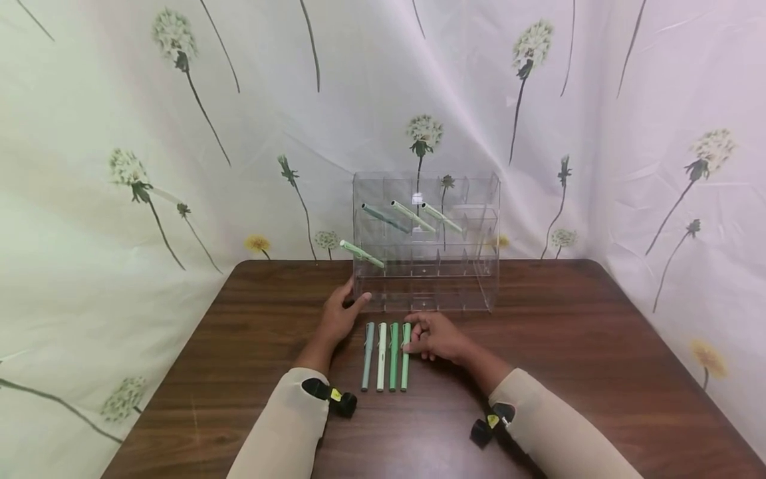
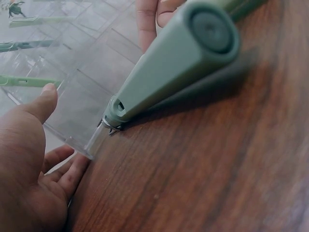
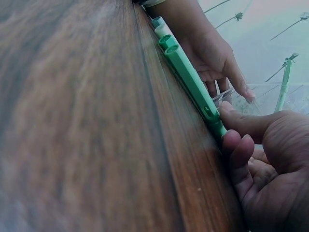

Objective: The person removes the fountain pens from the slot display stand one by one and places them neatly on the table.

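On the table lies a row of capped pens: a grey-blue pen (image 1: pixel 368 362), a white pen (image 1: pixel 381 362), a green pen (image 1: pixel 393 362) and a light green pen (image 1: pixel 405 369) at the right end. My right hand (image 1: pixel 441 337) pinches the light green pen near its clip end, thumb on one side and fingertips on the other. Behind the row stands a clear plastic rack (image 1: pixel 455 271) with compartments. My left hand (image 1: pixel 338 317) holds the rack's lower left corner, thumb at the front and the other fingers round the side.
Tilted in the rack are a dark teal pen (image 1: pixel 385 218), two pale green pens in the same tier, and a light green pen (image 1: pixel 362 254) lower at the left, jutting past the side. A flower-printed curtain (image 1: pixel 269 120) hangs close behind the brown table (image 1: pixel 538 319).
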Available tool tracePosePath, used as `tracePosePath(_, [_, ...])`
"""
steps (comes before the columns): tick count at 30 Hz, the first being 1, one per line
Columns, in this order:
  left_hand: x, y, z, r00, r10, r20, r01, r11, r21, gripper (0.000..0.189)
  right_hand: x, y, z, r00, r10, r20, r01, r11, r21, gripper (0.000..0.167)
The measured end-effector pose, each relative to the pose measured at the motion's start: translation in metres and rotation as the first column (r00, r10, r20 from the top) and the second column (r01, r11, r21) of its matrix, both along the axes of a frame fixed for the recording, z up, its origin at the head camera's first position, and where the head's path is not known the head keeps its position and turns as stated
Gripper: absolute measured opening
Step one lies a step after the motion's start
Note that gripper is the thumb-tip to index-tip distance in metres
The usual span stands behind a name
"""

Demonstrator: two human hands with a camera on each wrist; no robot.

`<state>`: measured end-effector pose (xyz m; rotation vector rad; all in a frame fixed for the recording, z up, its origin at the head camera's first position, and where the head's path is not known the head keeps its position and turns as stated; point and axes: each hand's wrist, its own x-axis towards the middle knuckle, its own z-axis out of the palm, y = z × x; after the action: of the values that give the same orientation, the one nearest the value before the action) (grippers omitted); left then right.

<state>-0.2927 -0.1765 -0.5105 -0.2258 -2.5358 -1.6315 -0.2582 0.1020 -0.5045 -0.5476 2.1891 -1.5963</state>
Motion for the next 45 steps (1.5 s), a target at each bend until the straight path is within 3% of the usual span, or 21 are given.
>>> tracePosePath(22, [0.003,-0.002,-0.002,1.0,-0.005,0.013,0.005,1.0,-0.001,0.076,0.001,0.003,0.005,1.0,0.015,0.028,-0.014,0.999,-0.032,0.07])
tracePosePath(32, [0.003,-0.002,-0.002,1.0,0.006,0.006,-0.006,1.0,-0.01,0.076,0.002,0.003,0.021,1.0,0.023,0.02,-0.023,1.0,0.0,0.064])
tracePosePath(45, [0.001,0.0,-0.001,1.0,0.01,-0.01,-0.01,1.0,-0.004,0.075,-0.008,-0.003,0.049,0.997,0.065,-0.045,-0.061,0.994,0.091,0.067])
